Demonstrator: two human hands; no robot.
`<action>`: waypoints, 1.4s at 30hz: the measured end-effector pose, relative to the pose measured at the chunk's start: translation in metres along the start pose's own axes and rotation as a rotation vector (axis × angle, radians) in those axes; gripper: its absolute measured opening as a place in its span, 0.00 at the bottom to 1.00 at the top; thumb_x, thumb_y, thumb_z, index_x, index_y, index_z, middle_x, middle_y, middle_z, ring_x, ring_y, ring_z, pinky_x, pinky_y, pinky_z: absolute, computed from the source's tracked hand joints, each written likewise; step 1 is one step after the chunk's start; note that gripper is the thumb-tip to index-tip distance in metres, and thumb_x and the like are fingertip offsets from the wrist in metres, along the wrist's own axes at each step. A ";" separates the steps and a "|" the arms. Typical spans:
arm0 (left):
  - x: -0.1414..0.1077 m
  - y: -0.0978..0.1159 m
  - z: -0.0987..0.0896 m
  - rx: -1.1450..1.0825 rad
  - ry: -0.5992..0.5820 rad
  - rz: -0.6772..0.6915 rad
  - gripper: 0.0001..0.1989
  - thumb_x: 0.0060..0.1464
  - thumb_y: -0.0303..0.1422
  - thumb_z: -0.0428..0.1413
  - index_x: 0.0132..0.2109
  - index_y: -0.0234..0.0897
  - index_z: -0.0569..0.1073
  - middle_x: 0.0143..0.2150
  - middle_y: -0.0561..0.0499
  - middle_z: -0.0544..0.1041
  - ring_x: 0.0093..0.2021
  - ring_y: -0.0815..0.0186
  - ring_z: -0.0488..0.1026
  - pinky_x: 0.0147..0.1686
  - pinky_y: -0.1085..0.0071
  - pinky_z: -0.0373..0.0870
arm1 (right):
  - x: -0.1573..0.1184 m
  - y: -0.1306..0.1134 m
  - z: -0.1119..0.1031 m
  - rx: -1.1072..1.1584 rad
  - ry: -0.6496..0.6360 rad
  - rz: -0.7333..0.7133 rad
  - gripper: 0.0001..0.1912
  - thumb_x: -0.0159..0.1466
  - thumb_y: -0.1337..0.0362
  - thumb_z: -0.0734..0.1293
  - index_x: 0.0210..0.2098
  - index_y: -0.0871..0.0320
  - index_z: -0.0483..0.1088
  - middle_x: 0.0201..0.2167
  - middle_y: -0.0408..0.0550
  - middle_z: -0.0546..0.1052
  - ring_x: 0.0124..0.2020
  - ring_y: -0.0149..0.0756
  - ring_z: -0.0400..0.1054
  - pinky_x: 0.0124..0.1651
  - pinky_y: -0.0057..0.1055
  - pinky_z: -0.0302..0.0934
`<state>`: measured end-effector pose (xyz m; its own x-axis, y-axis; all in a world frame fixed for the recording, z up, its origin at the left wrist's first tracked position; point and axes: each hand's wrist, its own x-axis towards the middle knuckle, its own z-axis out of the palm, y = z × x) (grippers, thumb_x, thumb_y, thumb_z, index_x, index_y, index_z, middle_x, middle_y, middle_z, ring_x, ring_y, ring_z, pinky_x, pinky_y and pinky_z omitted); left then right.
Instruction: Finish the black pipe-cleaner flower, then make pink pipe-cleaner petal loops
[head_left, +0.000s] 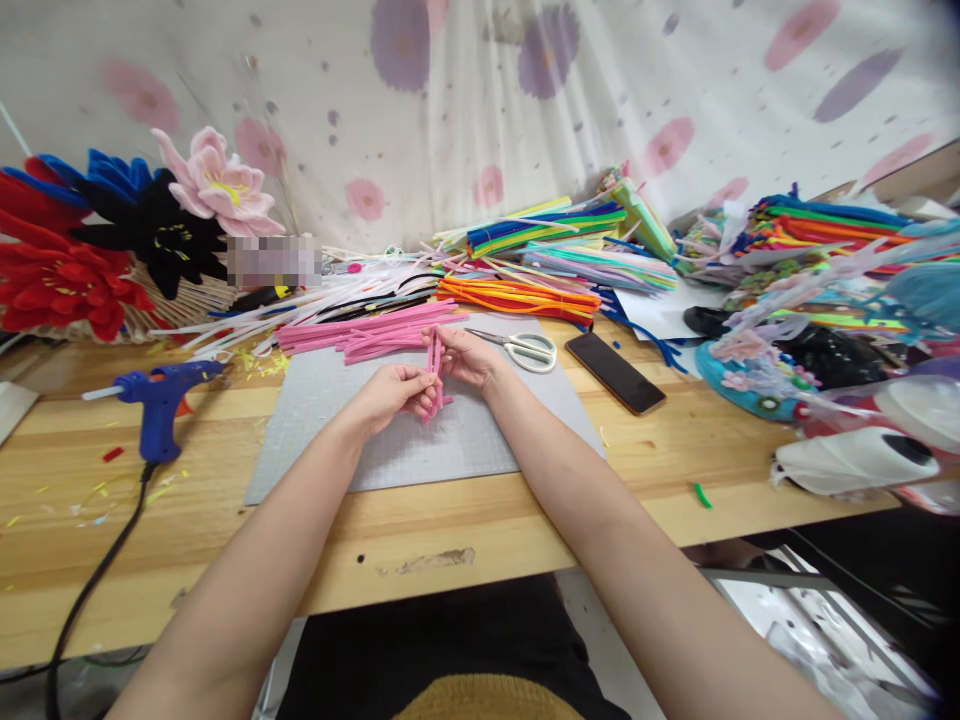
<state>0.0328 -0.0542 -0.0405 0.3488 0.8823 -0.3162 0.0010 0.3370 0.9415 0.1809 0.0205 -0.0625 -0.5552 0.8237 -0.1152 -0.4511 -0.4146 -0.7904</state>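
Note:
Both my hands are closed on a small bundle of pink pipe cleaners (434, 358) above the grey cutting mat (315, 440). My left hand (401, 392) pinches the lower part, near the ends that stick out below. Further up, my right hand (461, 356) grips the same bundle from the right side. How many stems are in the bundle is hard to make out. Just behind my hands, more pink pipe cleaners (375, 330) lie in a loose pile across the back of the mat. White-handled scissors (525, 351) rest to the right of my right hand.
A blue glue gun (161, 400) with a black cord stands on the left. A dark phone (616, 372) lies right of the mat. Coloured pipe cleaner bundles (547, 235) line the back. Fuzzy flowers (217, 185) rise at back left; a white roll (855, 460) lies far right.

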 end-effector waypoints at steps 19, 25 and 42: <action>-0.002 -0.001 0.002 -0.180 -0.049 -0.018 0.08 0.46 0.30 0.61 0.27 0.30 0.71 0.19 0.54 0.70 0.17 0.78 0.63 0.21 0.79 0.64 | -0.006 -0.006 0.005 0.247 0.058 -0.010 0.08 0.62 0.73 0.61 0.27 0.61 0.68 0.23 0.39 0.71 0.19 0.18 0.60 0.23 0.13 0.58; -0.002 -0.002 0.004 -0.168 -0.047 -0.012 0.08 0.46 0.31 0.62 0.29 0.30 0.72 0.21 0.53 0.71 0.18 0.77 0.65 0.20 0.79 0.64 | -0.005 -0.005 0.007 0.223 0.057 -0.044 0.07 0.61 0.74 0.63 0.26 0.61 0.67 0.21 0.39 0.71 0.18 0.17 0.60 0.22 0.12 0.59; 0.003 -0.005 -0.008 0.183 0.144 0.099 0.12 0.42 0.39 0.61 0.28 0.33 0.74 0.21 0.50 0.75 0.20 0.71 0.69 0.22 0.75 0.64 | -0.006 -0.010 0.007 -0.059 0.124 -0.187 0.08 0.52 0.71 0.69 0.23 0.60 0.64 0.19 0.36 0.68 0.20 0.19 0.61 0.23 0.16 0.56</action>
<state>0.0267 -0.0508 -0.0470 0.2180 0.9502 -0.2228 0.1481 0.1934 0.9699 0.1840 0.0172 -0.0496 -0.3739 0.9269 -0.0331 -0.4942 -0.2293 -0.8385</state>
